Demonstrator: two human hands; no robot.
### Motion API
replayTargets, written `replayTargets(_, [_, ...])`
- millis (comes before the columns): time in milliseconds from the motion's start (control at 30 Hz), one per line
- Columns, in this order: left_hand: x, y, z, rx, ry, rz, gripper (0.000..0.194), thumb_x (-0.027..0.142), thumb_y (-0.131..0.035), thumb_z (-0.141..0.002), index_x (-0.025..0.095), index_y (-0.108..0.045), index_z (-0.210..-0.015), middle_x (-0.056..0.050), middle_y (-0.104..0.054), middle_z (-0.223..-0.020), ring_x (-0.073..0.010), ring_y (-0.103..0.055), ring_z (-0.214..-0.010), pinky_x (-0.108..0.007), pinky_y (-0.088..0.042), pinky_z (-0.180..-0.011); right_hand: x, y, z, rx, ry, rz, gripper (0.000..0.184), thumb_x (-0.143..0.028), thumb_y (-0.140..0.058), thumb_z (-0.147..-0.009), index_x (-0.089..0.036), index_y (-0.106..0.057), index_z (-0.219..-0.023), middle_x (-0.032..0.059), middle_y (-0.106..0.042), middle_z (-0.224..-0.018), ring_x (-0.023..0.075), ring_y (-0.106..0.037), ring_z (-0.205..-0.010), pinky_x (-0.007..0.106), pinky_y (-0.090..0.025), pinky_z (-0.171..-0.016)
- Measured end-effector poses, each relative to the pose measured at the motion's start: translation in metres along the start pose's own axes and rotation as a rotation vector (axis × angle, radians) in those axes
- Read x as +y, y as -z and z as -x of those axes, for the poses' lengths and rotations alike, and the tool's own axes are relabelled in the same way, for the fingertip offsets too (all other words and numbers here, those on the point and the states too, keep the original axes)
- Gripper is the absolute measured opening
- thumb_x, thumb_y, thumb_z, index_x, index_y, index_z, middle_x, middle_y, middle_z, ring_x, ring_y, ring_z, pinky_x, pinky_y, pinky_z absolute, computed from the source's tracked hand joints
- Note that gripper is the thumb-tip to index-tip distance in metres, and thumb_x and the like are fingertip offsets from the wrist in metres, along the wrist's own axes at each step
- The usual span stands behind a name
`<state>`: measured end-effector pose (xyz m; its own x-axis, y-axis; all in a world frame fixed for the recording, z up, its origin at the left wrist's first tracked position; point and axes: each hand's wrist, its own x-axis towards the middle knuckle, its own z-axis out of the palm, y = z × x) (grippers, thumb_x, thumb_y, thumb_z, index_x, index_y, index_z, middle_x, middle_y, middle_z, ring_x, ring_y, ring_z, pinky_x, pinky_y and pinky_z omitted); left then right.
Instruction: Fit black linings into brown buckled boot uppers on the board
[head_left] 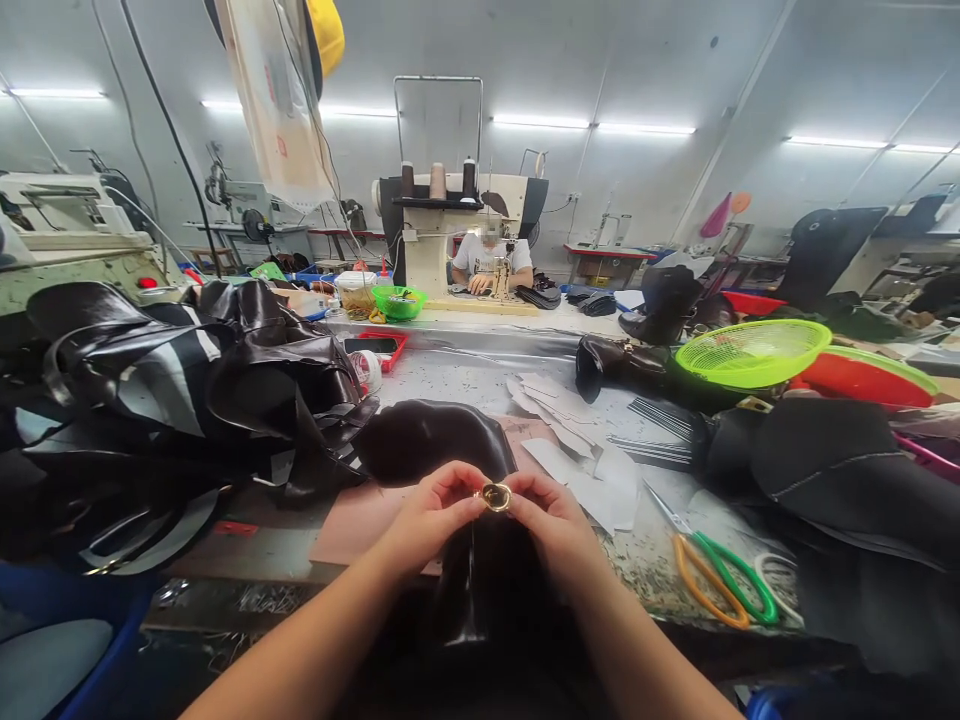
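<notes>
In the head view, an oval gold fitting [500, 507] was held just below the centre of the frame, pinched between the two hands. By the left hand [429, 515], its left edge was gripped with thumb and forefinger drawn almost together; by the right hand [555, 515], the opposite edge was gripped in the same way, the other fingers of both being curled in. The fitting was raised above glossy dark leather [471, 590] that was draped toward the bottom of the frame; whether the two were joined could not be told. For such close work, it was judged best that the rim be steadied by one pinch while small adjustments were made with the other, and that light pressure be used so that the shiny metal was neither scratched nor dropped. Care was also called for so that the leather was not creased or pulled askew. At the lower right, scissors [711, 575] were left lying on the counter [457, 375], well apart from the fingers, and white cut pieces [592, 475] were scattered right of centre, where they were best kept clear of the leather.
</notes>
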<state>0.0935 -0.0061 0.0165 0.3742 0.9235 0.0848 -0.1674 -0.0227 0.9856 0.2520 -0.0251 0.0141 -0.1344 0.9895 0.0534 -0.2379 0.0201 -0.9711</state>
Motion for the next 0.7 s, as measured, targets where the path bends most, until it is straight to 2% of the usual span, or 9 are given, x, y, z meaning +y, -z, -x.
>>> replayTargets(67, [-0.001,-0.001,-0.001,0.014,0.012,-0.065,0.020,0.030,-0.067,-0.069,0.016,-0.058,-0.081,-0.001,-0.059,-0.080,-0.0126,-0.052,-0.074,-0.024,-0.041,-0.069,0.004,0.002,0.001,0.032,0.036,-0.051,0.018,-0.022,-0.060,-0.067,-0.021,-0.059,-0.085,-0.0024,-0.059,-0.071,0.0129,-0.054,-0.068,0.026,-0.042,-0.066])
replayTargets(133, [-0.002,-0.003,-0.003,0.003,0.042,-0.139,0.020,0.030,-0.065,-0.069,0.016,-0.057,-0.080,0.000,-0.058,-0.074,-0.0118,-0.052,-0.066,-0.024,-0.041,-0.063,0.004,0.003,0.002,0.060,0.117,-0.011,0.023,-0.018,-0.054,-0.068,-0.023,-0.055,-0.090,-0.0029,-0.059,-0.071,0.0134,-0.055,-0.068,0.027,-0.043,-0.065])
replayTargets(200, [-0.003,-0.007,-0.004,-0.010,0.048,-0.230,0.019,0.029,-0.064,-0.069,0.016,-0.054,-0.077,0.001,-0.055,-0.068,-0.0112,-0.050,-0.061,-0.024,-0.040,-0.058,0.001,0.003,0.005,0.036,0.237,0.201,0.021,-0.017,-0.050,-0.070,-0.023,-0.056,-0.090,-0.0005,-0.060,-0.075,0.0152,-0.056,-0.071,0.029,-0.044,-0.067])
replayTargets(300, [-0.005,-0.014,-0.005,0.017,-0.032,-0.368,0.016,0.026,-0.062,-0.068,0.017,-0.050,-0.070,0.003,-0.053,-0.066,-0.0117,-0.048,-0.062,-0.023,-0.039,-0.058,-0.003,0.002,0.009,0.022,0.441,0.659,0.015,-0.021,-0.054,-0.073,-0.021,-0.057,-0.088,0.0034,-0.059,-0.080,0.0178,-0.055,-0.073,0.031,-0.044,-0.066])
replayTargets(367, [-0.006,-0.017,-0.005,0.028,-0.067,-0.411,0.014,0.025,-0.060,-0.068,0.018,-0.048,-0.069,0.004,-0.051,-0.065,-0.0115,-0.046,-0.062,-0.023,-0.037,-0.058,-0.002,0.000,0.010,0.106,0.574,0.878,0.009,-0.023,-0.053,-0.078,-0.021,-0.057,-0.085,0.0053,-0.058,-0.082,0.0190,-0.054,-0.075,0.033,-0.044,-0.067])
replayTargets(433, [-0.008,-0.018,-0.003,0.003,-0.054,-0.438,0.012,0.024,-0.057,-0.068,0.018,-0.047,-0.067,0.004,-0.048,-0.062,-0.0108,-0.043,-0.059,-0.022,-0.035,-0.055,0.000,0.000,0.009,0.183,0.685,1.006,0.012,-0.022,-0.045,-0.084,-0.020,-0.057,-0.080,0.0079,-0.058,-0.087,0.0206,-0.053,-0.081,0.036,-0.043,-0.072])
replayTargets(533, [-0.008,-0.020,0.002,-0.033,-0.030,-0.491,0.010,0.021,-0.056,-0.067,0.017,-0.047,-0.065,0.005,-0.047,-0.060,-0.0109,-0.042,-0.059,-0.022,-0.034,-0.055,-0.001,-0.001,0.011,0.163,0.756,1.067,0.016,-0.020,-0.042,-0.086,-0.019,-0.053,-0.076,0.0083,-0.058,-0.087,0.0202,-0.052,-0.081,0.035,-0.043,-0.073])
replayTargets(633, [-0.003,-0.023,0.008,-0.022,-0.023,-0.597,0.002,0.019,-0.054,-0.068,0.018,-0.053,-0.069,0.003,-0.054,-0.064,-0.0131,-0.047,-0.061,-0.023,-0.035,-0.056,-0.009,-0.007,0.017,0.053,0.757,0.987,0.016,-0.020,-0.039,-0.088,-0.020,-0.051,-0.077,0.0063,-0.057,-0.080,0.0173,-0.053,-0.074,0.030,-0.044,-0.065])
replayTargets(700, [0.001,-0.025,0.013,-0.029,-0.004,-0.663,0.008,0.019,-0.053,-0.070,0.019,-0.060,-0.075,0.001,-0.061,-0.072,-0.0168,-0.053,-0.066,-0.026,-0.037,-0.061,-0.015,-0.013,0.024,-0.052,0.745,0.921,0.019,-0.022,-0.036,-0.089,-0.021,-0.051,-0.078,0.0045,-0.058,-0.075,0.0158,-0.054,-0.068,0.028,-0.044,-0.061])
